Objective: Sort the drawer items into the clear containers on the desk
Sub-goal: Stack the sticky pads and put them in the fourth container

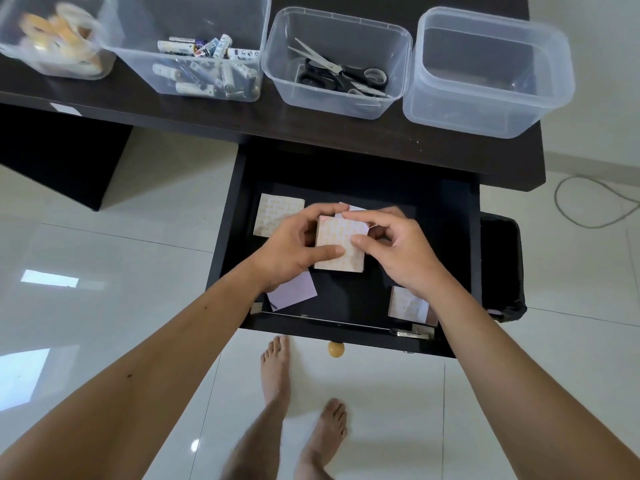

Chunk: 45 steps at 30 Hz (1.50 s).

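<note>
left hand [294, 247]: fingers curled round the left edge of a patterned notepad [341, 242], thumb pressed on its face
right hand [398, 251]: gripping the same notepad's right edge, thumb on top, fingers folded over the far corner
notepad: held between both hands above the open drawer [460, 258]
drawer: black inside; a second patterned pad [275, 214] at the back left, a lilac pad [294, 292] under the left wrist, another patterned pad [407, 304] at the front right
desk [242, 116]: four clear containers in a row
leftmost container [55, 39]: tape rolls, blurred
second container [194, 53]: batteries
third container [332, 60]: scissors [332, 72]
rightmost container [488, 74]: nothing seen inside
floor: white tiles, bare feet below the drawer knob [336, 349]
</note>
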Motion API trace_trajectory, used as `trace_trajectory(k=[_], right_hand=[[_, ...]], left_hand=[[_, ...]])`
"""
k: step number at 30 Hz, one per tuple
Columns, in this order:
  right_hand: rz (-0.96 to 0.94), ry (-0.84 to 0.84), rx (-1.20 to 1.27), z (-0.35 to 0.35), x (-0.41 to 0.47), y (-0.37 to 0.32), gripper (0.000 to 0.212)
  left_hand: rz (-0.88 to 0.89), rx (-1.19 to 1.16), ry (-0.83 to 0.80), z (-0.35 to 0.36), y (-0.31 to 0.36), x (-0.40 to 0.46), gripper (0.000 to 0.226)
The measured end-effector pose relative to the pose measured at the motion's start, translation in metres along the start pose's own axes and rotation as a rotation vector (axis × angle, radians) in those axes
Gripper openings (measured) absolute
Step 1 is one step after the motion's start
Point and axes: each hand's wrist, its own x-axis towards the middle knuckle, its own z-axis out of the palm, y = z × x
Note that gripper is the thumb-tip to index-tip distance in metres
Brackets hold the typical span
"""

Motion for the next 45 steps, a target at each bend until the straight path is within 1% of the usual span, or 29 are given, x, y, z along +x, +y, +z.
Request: trace_trajectory(k=[2, 4, 7, 9, 12, 14, 18, 20, 21, 24, 28, 36, 41, 45], right_hand=[[0.001, -0.012, 0.001, 0.006, 0.0, -0.008, 0.037], [0.016, 0.002, 0.037, 0.012, 0.0, -0.02, 0.028], [0.041, 0.043, 0.023, 0.023, 0.01, -0.032, 0.019], [0.028, 0.043, -0.05, 0.034, 0.023, -0.034, 0.019], [0.012, 0.023, -0.164, 0.053, 0.045, -0.035, 0.027], [0.008, 0.021, -0.203, 0.065, 0.059, -0.031, 0.038], [0.003, 0.019, -0.293, 0.077, 0.075, -0.02, 0.064], [-0.024, 0.005, -0.368, 0.081, 0.078, -0.016, 0.072], [-0.036, -0.001, -0.404, 0.082, 0.078, -0.015, 0.072], [-0.026, 0.003, -0.43, 0.082, 0.078, -0.015, 0.061], [0.016, 0.013, -0.377, 0.078, 0.075, -0.02, 0.055], [0.066, -0.009, -0.03, 0.061, 0.062, -0.026, 0.025], [0.024, 0.042, 0.151, 0.031, 0.038, -0.047, 0.022], [-0.023, 0.092, 0.345, 0.006, 0.017, -0.056, 0.026]], left_hand=[[-0.007, 0.013, 0.03, -0.006, 0.006, -0.01, 0.056], [-0.003, 0.079, 0.104, -0.019, 0.013, -0.025, 0.05], [0.02, 0.177, 0.214, -0.048, 0.022, -0.052, 0.047], [0.031, 0.149, 0.267, -0.069, 0.027, -0.068, 0.047], [0.04, 0.058, 0.312, -0.091, 0.03, -0.08, 0.045], [0.041, 0.017, 0.308, -0.096, 0.03, -0.081, 0.045], [0.056, 0.018, 0.279, -0.098, 0.025, -0.077, 0.047], [0.059, -0.007, 0.271, -0.1, 0.022, -0.078, 0.047], [0.059, -0.016, 0.265, -0.101, 0.021, -0.078, 0.047], [0.058, -0.011, 0.256, -0.102, 0.02, -0.078, 0.047], [0.054, 0.013, 0.247, -0.102, 0.021, -0.076, 0.046], [0.04, -0.046, 0.268, -0.101, 0.02, -0.076, 0.048], [0.062, -0.059, 0.281, -0.099, 0.026, -0.074, 0.047], [0.067, -0.077, 0.292, -0.087, 0.03, -0.066, 0.046]])
